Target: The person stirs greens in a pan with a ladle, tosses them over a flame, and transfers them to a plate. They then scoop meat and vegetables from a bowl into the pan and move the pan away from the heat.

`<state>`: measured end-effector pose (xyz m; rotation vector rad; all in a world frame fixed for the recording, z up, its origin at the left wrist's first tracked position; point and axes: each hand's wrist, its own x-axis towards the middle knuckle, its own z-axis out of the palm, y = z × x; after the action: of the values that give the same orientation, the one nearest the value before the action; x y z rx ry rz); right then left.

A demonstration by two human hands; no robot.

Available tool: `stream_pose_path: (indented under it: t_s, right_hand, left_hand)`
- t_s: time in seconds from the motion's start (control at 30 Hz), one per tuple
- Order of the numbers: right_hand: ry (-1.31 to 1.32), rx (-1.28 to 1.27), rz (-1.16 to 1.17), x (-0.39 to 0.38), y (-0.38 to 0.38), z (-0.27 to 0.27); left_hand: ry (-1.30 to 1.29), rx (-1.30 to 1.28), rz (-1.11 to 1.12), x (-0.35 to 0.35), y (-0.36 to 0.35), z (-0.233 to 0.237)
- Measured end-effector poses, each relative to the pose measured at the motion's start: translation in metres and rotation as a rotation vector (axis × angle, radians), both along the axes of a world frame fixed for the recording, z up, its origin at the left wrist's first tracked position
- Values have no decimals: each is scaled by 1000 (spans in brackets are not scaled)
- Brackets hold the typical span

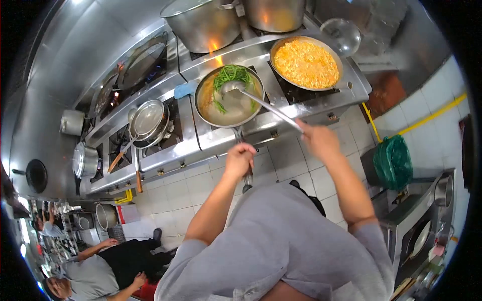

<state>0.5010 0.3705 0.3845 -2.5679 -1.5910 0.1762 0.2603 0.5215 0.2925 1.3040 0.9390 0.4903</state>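
My left hand (240, 159) is closed around the handle of a frying pan (205, 115) on the front burner. Inside the pan lie chopped green vegetables (232, 74), bunched toward the far side, with pale liquid below them. A long-handled metal ladle (271, 109) is gripped in my right hand (319, 141). Its bowl rests in the pan against the greens. To the right, a wide pan (273, 64) holds an orange-yellow, lumpy food (307, 64).
Two large stockpots (201, 27) stand behind, with flames near one. Strainers (149, 118) lie over a pan at left, beside a blue cloth (185, 90). A green-lined bin (392, 161) is on the floor at right. Another person (95, 266) is at lower left.
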Motion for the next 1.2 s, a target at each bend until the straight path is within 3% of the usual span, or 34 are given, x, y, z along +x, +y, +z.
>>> stream_pose_path:
  t_s: [0.07,0.1,0.17,0.27,0.3,0.4,0.43,0.5,0.6,0.67,0.7,0.73,0.8,0.87,0.9,0.97,1.07,1.1,1.2]
  right_hand:
    - [629,137,-160,-8,-14,-33]
    - [618,109,-127,-19,-17,-48]
    - [919,306,-250,-36,-18,-70]
    - [841,471,-237,-56,8,-87]
    - [800,323,-263,-57,20,-87]
    - [572,264,-190,-65,60,-120]
    - [609,309,-120,-69,71,-120]
    - [545,193,-70,-63,89,-106]
    - [331,36,14,-50,94,-68]
    - [190,67,83,-41,80,-52]
    - [176,75,82,-41,73,-51]
    - [282,198,59,-45,62,-53]
    - [375,311,44,-55,47,-53]
    - [509,417,-55,-75,38,-44]
    - [495,414,-58,-80,33,-46]
    - [878,502,-165,-89,23,-49]
    - [866,452,-272,-105,13,-34]
    - [884,463,-305,-106,8,-38]
    - [837,490,-358,-115,-2,-49]
  left_hand:
    - [-13,-96,-13,-7,4,6]
    - [-36,-177,-9,-8,17,5]
    - [-94,-295,-55,-7,50,3]
    - [-132,-366,-11,-1,72,5]
    - [-155,-361,9,-1,72,5]
    - [-134,-388,-17,-5,72,-3]
    - [-96,-371,-64,-6,73,-5]
    - [-67,-352,-111,-11,75,-4]
    - [-315,-440,-70,-32,76,3]
    - [-752,-625,242,-42,77,-28]
    - [-781,-756,379,-45,83,-59]
    - [-807,-890,522,-48,92,-110]
    - [-624,-1031,778,-46,119,-297]
    - [-314,-998,693,-41,96,-285]
    - [-321,-1008,684,-37,96,-292]
    - [-257,-1208,822,-26,105,-307]
    - [-257,-1258,942,-9,110,-321]
    - [-433,-1249,888,-6,109,-325]
    - [-533,-1150,797,5,112,-335]
